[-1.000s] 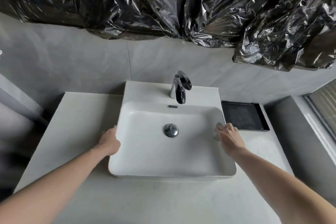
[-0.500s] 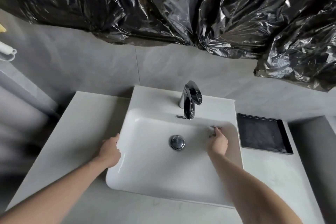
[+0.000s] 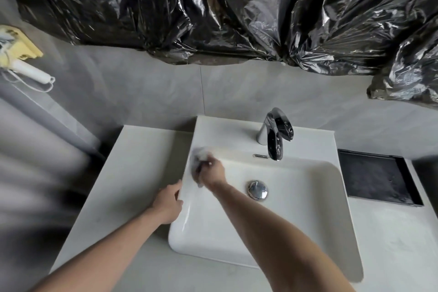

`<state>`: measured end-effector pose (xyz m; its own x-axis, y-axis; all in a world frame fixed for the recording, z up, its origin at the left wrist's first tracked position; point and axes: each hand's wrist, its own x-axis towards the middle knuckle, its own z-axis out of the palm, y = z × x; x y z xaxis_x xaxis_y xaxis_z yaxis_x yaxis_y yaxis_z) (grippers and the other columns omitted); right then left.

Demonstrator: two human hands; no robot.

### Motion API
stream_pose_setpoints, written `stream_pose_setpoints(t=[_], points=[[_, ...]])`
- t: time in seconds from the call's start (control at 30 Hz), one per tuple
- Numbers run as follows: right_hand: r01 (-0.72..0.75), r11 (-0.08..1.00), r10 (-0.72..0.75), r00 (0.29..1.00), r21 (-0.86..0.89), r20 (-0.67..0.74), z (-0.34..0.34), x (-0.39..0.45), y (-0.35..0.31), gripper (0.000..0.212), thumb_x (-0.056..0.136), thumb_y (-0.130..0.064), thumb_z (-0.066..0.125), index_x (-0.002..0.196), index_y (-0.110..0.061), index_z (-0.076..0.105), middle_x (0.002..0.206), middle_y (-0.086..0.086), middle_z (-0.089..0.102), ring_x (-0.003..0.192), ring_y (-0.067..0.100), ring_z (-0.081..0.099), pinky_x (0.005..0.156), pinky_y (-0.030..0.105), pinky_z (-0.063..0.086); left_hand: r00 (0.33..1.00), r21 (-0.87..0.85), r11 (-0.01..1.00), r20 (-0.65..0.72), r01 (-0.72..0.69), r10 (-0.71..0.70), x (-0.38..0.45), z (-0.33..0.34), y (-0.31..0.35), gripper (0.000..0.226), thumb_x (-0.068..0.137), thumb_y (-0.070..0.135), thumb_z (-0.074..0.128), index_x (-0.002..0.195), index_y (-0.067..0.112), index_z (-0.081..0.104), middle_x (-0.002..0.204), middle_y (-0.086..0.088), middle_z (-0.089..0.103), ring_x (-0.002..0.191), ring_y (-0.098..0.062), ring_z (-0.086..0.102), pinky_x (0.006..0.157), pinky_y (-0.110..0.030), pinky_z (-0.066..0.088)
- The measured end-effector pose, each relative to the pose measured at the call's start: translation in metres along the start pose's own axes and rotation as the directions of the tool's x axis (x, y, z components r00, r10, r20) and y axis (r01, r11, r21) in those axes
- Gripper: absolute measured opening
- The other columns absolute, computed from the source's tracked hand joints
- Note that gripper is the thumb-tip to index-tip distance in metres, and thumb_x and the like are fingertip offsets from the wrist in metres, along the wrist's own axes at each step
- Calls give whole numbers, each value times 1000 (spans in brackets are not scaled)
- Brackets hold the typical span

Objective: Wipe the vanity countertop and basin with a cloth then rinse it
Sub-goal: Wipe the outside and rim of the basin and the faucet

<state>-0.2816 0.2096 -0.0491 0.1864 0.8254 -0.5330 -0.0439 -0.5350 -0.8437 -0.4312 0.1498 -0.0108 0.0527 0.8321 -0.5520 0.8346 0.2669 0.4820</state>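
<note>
A white rectangular basin (image 3: 315,208) sits on a pale grey vanity countertop (image 3: 128,173). My right hand (image 3: 212,170) is closed on a crumpled grey cloth (image 3: 198,157), pressed against the basin's inner back-left corner; motion blurs the cloth. My left hand (image 3: 168,201) rests on the basin's left rim, fingers curled over the edge, holding nothing else. A chrome drain plug (image 3: 257,189) lies in the basin floor. A chrome faucet (image 3: 276,136) stands on the back ledge, with no water running.
A black tray (image 3: 376,176) sits on the countertop right of the basin. Crinkled black plastic sheeting (image 3: 225,12) covers the wall above. A yellow and white fixture (image 3: 21,54) hangs on the left wall. A grey tiled wall runs behind the basin.
My right hand swept the cloth from the basin's right rim, past the faucet, across to the back-left corner. My left hand stayed on the left rim. The view shifted left.
</note>
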Motion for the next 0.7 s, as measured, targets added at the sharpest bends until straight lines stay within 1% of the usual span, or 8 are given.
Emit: stream_pose_setpoints(t=[0.13,0.27,0.37,0.4,0.43,0.47,0.53,0.7], points=[[241,893,-189,967,-380,170,24,-23,9,21,90,-6,39,99,-11,58,98,9,68,82,26,66,59,29,52,998,-65,998,58,-7,11,-1,-5,-7,53,89,8,57,139,29,56,126,7,68,123,-18,60,101,-30,46],[407,742,-185,888,-533,421,-15,-74,56,50,93,-32,43,139,-14,53,127,11,67,109,23,65,95,30,49,993,-122,992,109,-21,34,6,-5,-19,73,84,15,60,153,24,38,145,3,55,136,-14,49,116,-33,37],[491,694,-109,794,-526,598,-39,-126,100,46,84,-14,40,118,-11,71,135,-8,62,126,10,57,109,20,37,991,-155,987,123,-35,55,9,-4,-22,79,85,7,58,157,15,27,154,-1,44,141,-13,42,119,-30,31],[512,665,-122,792,-543,598,-50,-138,106,49,80,-11,35,112,-13,73,127,-1,70,121,17,63,110,19,38,992,-154,988,118,-31,49,6,-4,-19,78,86,4,58,157,14,26,154,-2,43,141,-14,42,118,-30,31],[504,647,-120,809,-573,576,-64,-147,109,49,78,-12,33,107,-18,72,137,-18,55,114,22,64,109,19,39,993,-150,988,107,-26,42,-1,-6,-12,77,87,3,57,157,14,27,153,-3,44,141,-16,43,116,-28,31],[478,614,-102,837,-628,537,-81,-153,109,48,79,-17,32,107,-24,69,122,-30,31,104,23,60,108,22,40,995,-137,990,90,-28,40,-4,-6,-7,73,88,1,57,156,13,31,151,-4,48,139,-18,47,112,-24,33],[405,522,-40,891,-750,453,-124,-163,102,46,81,-29,30,113,-38,62,142,-34,48,118,24,59,107,31,43,996,-107,993,73,-39,47,-7,-4,-1,66,90,-2,54,153,11,37,145,-7,54,133,-21,53,100,-21,35],[180,260,9,982,-949,189,-257,-195,99,28,88,-36,36,95,-25,61,102,4,70,94,30,61,73,34,41,998,-65,997,30,-52,54,-9,-1,-1,67,91,1,53,154,16,36,144,-6,56,131,-24,54,102,-27,39]])
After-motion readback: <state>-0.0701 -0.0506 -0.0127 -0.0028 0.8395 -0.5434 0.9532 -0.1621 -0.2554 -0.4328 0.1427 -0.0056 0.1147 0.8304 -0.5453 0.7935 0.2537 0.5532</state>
